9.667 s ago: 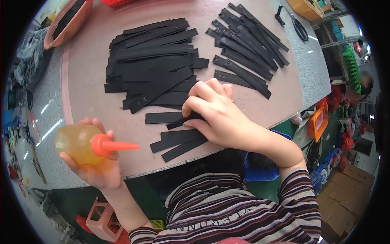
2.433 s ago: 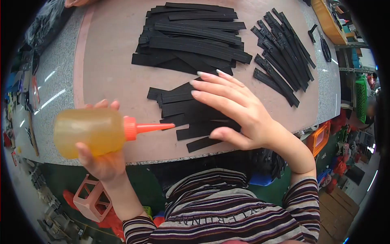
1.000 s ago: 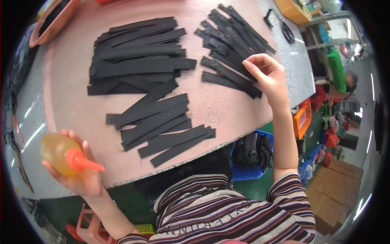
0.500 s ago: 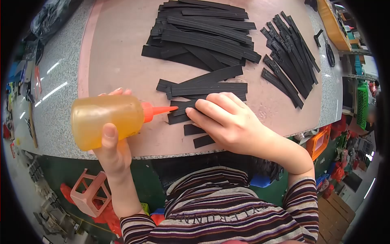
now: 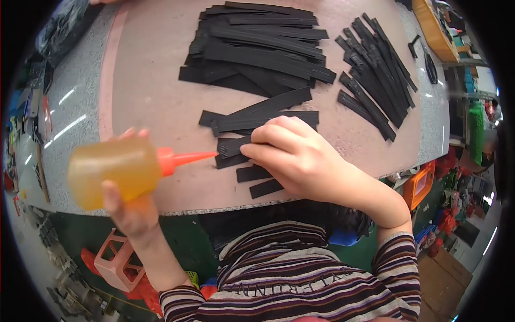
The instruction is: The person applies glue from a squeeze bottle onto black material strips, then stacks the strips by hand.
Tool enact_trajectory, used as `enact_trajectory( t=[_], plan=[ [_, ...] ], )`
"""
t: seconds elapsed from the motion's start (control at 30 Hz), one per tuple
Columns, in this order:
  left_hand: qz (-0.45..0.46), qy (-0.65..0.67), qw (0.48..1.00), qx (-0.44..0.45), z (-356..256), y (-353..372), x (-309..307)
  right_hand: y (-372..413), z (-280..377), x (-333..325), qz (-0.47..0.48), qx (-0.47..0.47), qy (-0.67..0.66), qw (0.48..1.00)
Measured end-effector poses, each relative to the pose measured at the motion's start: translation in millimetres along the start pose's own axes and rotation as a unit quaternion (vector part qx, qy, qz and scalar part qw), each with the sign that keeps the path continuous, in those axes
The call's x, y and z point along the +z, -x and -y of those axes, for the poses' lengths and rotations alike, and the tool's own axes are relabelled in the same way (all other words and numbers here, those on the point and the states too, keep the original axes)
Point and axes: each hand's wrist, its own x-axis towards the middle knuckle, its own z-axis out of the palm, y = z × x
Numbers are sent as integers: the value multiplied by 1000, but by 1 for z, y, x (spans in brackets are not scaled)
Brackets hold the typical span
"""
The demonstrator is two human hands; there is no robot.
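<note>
My left hand [image 5: 131, 206] is wrapped round a clear bottle of yellow liquid [image 5: 115, 172], tilted on its side. Its red nozzle [image 5: 193, 158] points right, with the tip by the left end of a black strip [image 5: 229, 147]. Fingers of my right hand [image 5: 300, 155] are pressed together on that strip, which they partly hide. Just above lie a few crossed black strips [image 5: 268, 121], and shorter strip ends [image 5: 265, 188] show below my right hand.
A large pile of black strips [image 5: 263, 48] lies at the back, and a smaller bundle [image 5: 378, 75] at the right. Scissors [image 5: 430, 67] rest near the right edge. A pink stool [image 5: 115, 263] and an orange crate [image 5: 419, 188] stand beyond the table's front edge.
My left hand and the bottle have moved left and slightly down, drawing the nozzle tip off the strip's left end. My right hand has shifted slightly left, still on the strip.
</note>
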Motion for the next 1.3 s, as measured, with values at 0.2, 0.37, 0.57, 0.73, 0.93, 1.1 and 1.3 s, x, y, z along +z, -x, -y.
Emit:
enact_trajectory(
  t=[0.2,0.37,0.57,0.73,0.93,1.1,1.3],
  plan=[
    [69,288,954,-47,-14,-15,-22,2,-8,-25,1,162,-7,987],
    [142,359,918,-93,2,-19,-11,17,-16,-34,-69,144,-96,982],
    [67,322,940,-89,-8,-17,-45,103,-61,-136,-304,398,-174,848],
    [72,367,922,-100,-8,-21,-44,137,-91,-145,-227,388,207,869],
    [-17,91,995,-37,-7,-12,13,35,-15,-66,-109,147,59,981],
    [-5,-54,998,-24,7,-15,40,-3,-2,-6,-16,9,93,995],
    [34,-84,995,-41,8,-24,41,-1,-6,0,-23,-13,128,991]
  ],
)
